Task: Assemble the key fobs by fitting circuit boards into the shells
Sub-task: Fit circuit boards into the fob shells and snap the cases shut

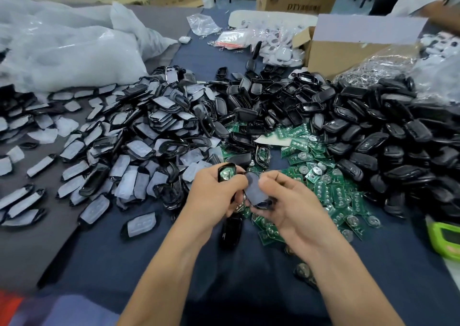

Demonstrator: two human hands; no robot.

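Key-fob shell (221, 173), black with a green circuit board (227, 175) seated inside, sits at the centre of the view. The left hand (214, 196) grips it, its fingers (234, 181) curled round the rim. Just beside it at 3 o'clock, the right hand (293, 208) pinches a grey-faced shell half (256, 191), which touches the first shell's edge. Loose green boards (323, 176) lie on the counter (124, 251) at 2 o'clock. Black shells (373, 131) are heaped beyond them, and grey-padded shells (124, 139) spread at 10 o'clock.
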